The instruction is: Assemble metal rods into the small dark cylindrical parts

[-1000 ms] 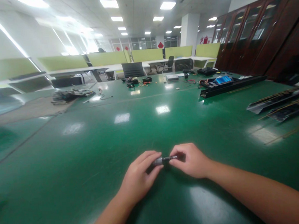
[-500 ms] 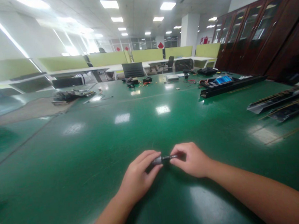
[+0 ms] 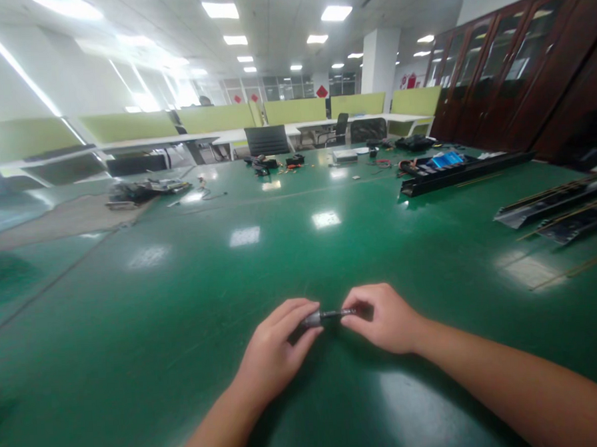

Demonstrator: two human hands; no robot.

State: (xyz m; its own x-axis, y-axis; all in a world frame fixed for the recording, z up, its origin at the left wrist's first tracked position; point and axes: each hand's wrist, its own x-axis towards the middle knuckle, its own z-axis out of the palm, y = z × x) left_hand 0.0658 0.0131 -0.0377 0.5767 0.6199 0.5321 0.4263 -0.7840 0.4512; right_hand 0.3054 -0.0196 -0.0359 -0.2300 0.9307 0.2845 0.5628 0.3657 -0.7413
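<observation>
My left hand (image 3: 278,348) is closed around a short grey cylinder (image 3: 312,319), its thumb and fingers pressing from both sides. A thin dark rod (image 3: 330,314) runs from the cylinder's right end to my right hand (image 3: 381,319). There, the thumb and forefinger pinch the rod's far end, which looks lighter and metallic. Rod and cylinder lie in one line, roughly level, just above the green table (image 3: 206,275). Most of the cylinder's left part is hidden inside my left hand. I cannot make out the exact kind of tool.
Black metal channels (image 3: 552,203) and thin brass-coloured rods lie at the right. Farther back is a long black channel (image 3: 456,175) beside a blue item (image 3: 448,159). Loose electronic parts (image 3: 149,189) rest at the left, and small black items (image 3: 265,164) at the far edge.
My hands have drawn slightly apart, left hand to the left and right hand a little to the right. More of the dark rod shows between them.
</observation>
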